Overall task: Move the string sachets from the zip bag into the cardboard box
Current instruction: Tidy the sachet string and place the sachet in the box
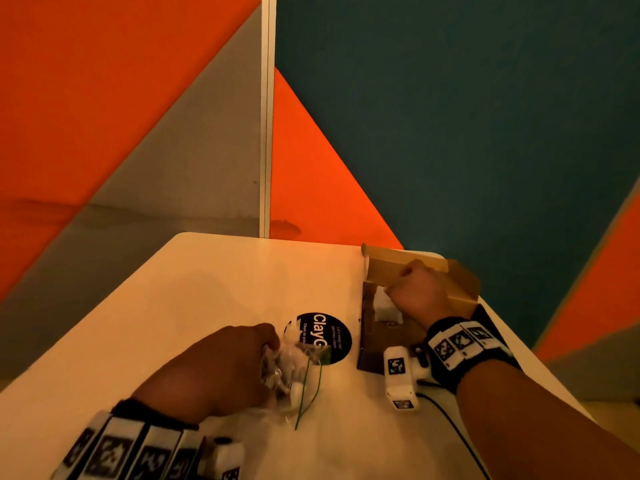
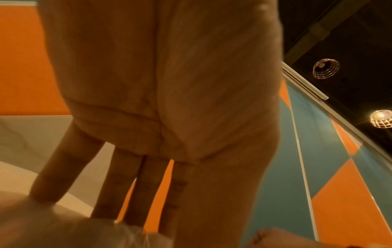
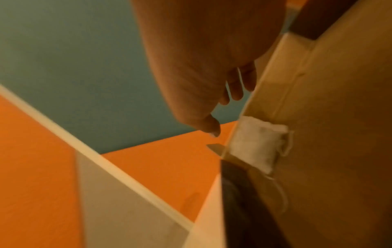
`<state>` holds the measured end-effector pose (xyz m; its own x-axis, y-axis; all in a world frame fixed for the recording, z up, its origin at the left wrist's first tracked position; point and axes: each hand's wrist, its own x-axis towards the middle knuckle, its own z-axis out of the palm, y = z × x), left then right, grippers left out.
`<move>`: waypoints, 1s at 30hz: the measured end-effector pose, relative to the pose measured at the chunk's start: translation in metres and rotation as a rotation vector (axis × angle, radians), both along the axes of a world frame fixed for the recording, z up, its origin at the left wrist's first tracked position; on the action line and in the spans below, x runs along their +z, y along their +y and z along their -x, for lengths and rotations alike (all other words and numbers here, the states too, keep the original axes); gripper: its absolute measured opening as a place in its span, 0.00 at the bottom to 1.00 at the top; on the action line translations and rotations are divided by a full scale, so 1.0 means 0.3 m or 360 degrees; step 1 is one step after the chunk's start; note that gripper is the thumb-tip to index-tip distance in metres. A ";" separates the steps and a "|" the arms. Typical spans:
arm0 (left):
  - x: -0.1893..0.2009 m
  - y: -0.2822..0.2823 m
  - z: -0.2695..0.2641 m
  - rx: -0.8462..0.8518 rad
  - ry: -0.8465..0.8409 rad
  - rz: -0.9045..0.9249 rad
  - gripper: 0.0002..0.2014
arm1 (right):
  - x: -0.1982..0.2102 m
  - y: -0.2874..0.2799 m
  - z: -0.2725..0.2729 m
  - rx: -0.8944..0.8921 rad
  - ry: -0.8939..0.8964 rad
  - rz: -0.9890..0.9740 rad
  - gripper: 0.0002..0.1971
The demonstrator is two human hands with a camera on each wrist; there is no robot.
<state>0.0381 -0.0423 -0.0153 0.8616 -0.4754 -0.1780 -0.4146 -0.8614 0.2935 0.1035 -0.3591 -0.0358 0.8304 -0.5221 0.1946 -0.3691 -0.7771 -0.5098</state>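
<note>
The cardboard box [image 1: 372, 341] lies open at the right of the white table [image 1: 214, 292], its lid [image 1: 388, 268] raised at the back. One white string sachet [image 1: 386, 311] lies inside it, seen in the right wrist view against the box wall [image 3: 256, 144]. My right hand [image 1: 412, 292] hovers over the box with loosely curled fingers [image 3: 235, 92] and holds nothing. The clear zip bag [image 1: 298, 365], crumpled and holding several sachets, lies nearer to me. My left hand [image 1: 270, 344] rests on it, straight fingers [image 2: 110, 189] pressing the plastic [image 2: 63, 231].
A round black sticker [image 1: 329, 336] sits on the table between the bag and the box. A thin black cable [image 1: 453, 424] trails from my right wrist across the table. Orange, grey and teal wall panels stand close behind the table's far edge.
</note>
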 end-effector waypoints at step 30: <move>-0.056 -0.005 -0.034 -0.0051 -0.0154 -0.0074 0.31 | -0.087 0.391 0.329 0.0825 0.0196 -0.0638 0.05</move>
<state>0.0481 -0.0438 -0.0321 0.8602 -0.4964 -0.1170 -0.4669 -0.8588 0.2110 0.0048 -0.2418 -0.0617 0.9972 -0.0612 -0.0436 -0.0725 -0.6286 -0.7743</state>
